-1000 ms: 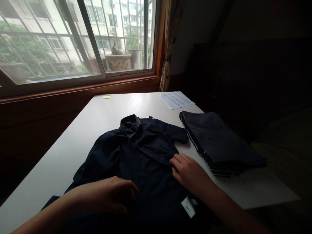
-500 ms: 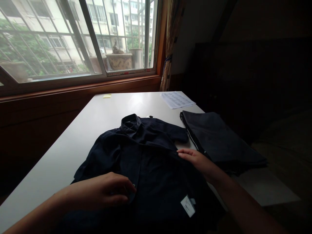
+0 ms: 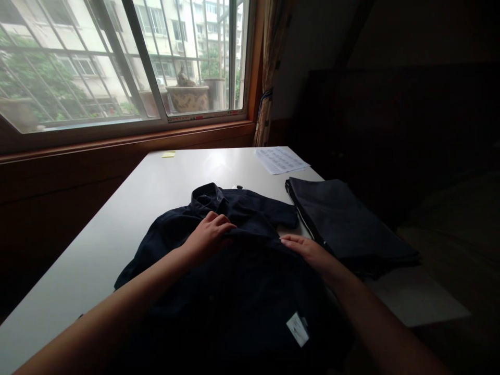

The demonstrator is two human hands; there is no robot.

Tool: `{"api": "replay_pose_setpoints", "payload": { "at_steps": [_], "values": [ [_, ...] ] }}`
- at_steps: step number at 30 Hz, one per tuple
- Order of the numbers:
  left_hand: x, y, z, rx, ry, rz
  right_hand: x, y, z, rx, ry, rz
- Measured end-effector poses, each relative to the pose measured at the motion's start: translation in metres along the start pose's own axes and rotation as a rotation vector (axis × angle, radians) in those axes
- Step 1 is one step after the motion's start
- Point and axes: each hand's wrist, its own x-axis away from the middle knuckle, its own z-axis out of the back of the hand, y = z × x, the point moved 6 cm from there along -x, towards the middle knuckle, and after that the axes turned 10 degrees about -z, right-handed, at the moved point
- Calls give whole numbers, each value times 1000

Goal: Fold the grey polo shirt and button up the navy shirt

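Observation:
A dark navy short-sleeved shirt (image 3: 250, 281) lies spread on the white table, collar at the far end and front partly opened. My left hand (image 3: 211, 232) is just below the collar, its fingers curled over the edge of the shirt's front panel; the thumb side is partly hidden. On the right, my right hand (image 3: 304, 247) pinches the same panel's edge between thumb and fingers. The edge runs between both hands, slightly raised. A white label (image 3: 298, 329) shows on the dark cloth near the bottom.
A stack of folded dark cloth (image 3: 347, 219) lies on the table (image 3: 97, 234) to the right. Printed sheets (image 3: 279, 159) and a yellow sticky note (image 3: 169, 154) are at the far edge. A small round white-and-black object (image 3: 238, 187) sits behind the shirt. Beyond is a barred window (image 3: 187, 57).
My left hand has moved from the shirt's lower front edge up and away, to the panel edge below the collar. My right hand keeps its hold at nearly the same place.

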Motion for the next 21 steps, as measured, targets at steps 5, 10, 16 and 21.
{"api": "replay_pose_setpoints", "payload": {
  "at_steps": [5,10,16,21],
  "values": [
    [-13,2,-15,-139,-31,-107,35,-19,-22,482,35,181],
    [6,12,-5,-323,-42,-381,69,-18,-67,1005,-26,470],
    [36,4,1,-307,49,-449,70,-2,-90,1282,19,526],
    [47,2,-2,-311,72,-401,74,-11,-99,1307,-34,544]
  ]
}}
